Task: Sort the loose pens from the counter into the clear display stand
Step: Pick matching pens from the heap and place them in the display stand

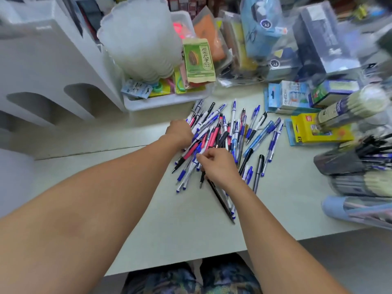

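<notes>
The pile of pens [224,136] lies on the worktop [148,219], just in front of the white tray [169,100]. The left hand [180,132] rests on the pile's left edge, grip unclear. The right hand [218,166], at its near edge, pinches several pens.

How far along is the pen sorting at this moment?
Early to midway, at a guess. The stand at the right edge, blurred, already holds pens. In hand: both the left hand and right hand are in the pile of pens, fingers curled among them. Left: most of that pile remains spread on the counter.
</notes>
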The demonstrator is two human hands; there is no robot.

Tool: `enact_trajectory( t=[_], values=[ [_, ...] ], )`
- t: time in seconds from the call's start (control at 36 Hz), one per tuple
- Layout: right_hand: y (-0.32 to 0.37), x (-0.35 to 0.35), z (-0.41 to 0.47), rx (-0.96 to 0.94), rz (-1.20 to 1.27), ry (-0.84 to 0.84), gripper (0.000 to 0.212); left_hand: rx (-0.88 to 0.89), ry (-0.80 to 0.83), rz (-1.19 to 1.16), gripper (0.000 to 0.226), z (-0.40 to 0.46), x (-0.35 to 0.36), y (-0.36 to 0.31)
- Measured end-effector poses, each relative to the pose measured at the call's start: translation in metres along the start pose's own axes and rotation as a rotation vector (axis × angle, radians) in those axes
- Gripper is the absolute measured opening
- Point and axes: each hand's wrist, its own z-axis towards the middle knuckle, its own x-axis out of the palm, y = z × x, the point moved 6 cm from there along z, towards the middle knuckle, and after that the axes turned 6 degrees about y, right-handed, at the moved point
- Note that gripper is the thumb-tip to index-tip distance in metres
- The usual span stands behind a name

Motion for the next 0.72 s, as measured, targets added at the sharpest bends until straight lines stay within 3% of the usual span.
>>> enact_trajectory(
  t=[0.17, 0.31, 0.39, 0.44, 0.56, 0.64, 0.72],
  values=[
    [-0.005, 0.005, 0.009, -0.045, 0.033, 0.067, 0.03, -0.006, -0.001, 0.017, 0.011, -0.001, 0.0, -0.006],
    [-0.013, -0.013, 0.006, -0.048, 0.03, 0.044, 0.031, 0.056, 0.014, 0.196, 0.028, -0.024, 0.008, -0.015],
    [-0.016, -0.019, 0.0, -0.049, 0.004, 0.046, 0.029, 0.066, 0.048, 0.129, 0.027, -0.036, 0.016, -0.001],
    [-0.016, -0.018, -0.007, -0.039, -0.015, 0.072, 0.027, 0.046, 0.05, -0.083, 0.027, -0.05, 0.023, 0.016],
    [-0.01, -0.014, -0.02, -0.051, 0.002, 0.108, 0.031, -0.065, 0.08, -0.765, 0.024, -0.088, 0.043, 0.051],
    [0.001, -0.004, -0.03, -0.011, 0.182, 0.151, 0.032, -0.143, 0.198, -1.172, 0.02, -0.126, 0.054, 0.062],
    [0.016, 0.019, -0.036, 0.079, 0.436, 0.277, 0.037, -0.132, 0.337, -1.384, 0.02, -0.164, 0.061, 0.063]
  ],
)
